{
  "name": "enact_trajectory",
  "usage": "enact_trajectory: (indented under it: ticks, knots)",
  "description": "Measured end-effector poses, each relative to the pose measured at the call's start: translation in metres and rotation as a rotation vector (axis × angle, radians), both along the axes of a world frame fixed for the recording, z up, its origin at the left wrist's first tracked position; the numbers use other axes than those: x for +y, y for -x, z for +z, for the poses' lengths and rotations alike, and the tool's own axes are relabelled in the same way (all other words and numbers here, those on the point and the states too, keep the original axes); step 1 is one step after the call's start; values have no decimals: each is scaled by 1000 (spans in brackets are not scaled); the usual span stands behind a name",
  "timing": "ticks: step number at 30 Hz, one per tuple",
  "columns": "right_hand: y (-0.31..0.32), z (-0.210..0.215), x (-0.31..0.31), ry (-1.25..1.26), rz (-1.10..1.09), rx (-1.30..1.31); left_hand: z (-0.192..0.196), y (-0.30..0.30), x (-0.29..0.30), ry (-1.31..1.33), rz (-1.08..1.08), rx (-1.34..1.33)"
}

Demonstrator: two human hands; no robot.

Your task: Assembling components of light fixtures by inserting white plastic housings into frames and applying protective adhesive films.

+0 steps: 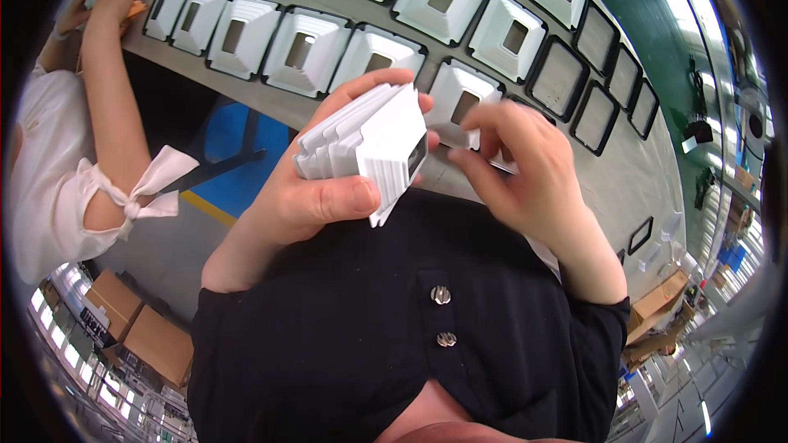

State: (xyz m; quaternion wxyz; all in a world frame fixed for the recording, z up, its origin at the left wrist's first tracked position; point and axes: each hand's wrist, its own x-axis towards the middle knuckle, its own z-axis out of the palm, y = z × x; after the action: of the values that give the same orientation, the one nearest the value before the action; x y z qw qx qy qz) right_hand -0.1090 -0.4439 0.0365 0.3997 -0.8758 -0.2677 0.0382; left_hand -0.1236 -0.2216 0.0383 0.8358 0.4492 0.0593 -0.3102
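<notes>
My left hand [316,205] is wrapped round a stack of white stepped plastic covers [369,135], nested in one another and tilted in front of my chest. My right hand [529,160] hovers to the right of the stack, a little blurred, thumb and forefinger apart with nothing visible between them. Just beyond its fingertips lies a white cover [447,102] set in a black frame on the table. More white covers in black frames [308,49] stand in rows along the table, each with a rectangular opening in its middle.
Several bare black frames [558,78] lie at the right of the grey table [640,172], with a small black frame [641,235] nearer me. A co-worker's hands [111,0] work at the far left with something orange. A blue stool [238,148] stands below the table edge; cardboard boxes [152,344] sit behind.
</notes>
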Motion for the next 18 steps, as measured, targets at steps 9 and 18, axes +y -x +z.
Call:
enact_trajectory:
  ticks: [9,18]
  knots:
    - [32,11,14,-445,21,189,5,11,-12,-110,18,-237]
    - [38,6,12,-606,-49,283,9,15,-19,-160,2,-248]
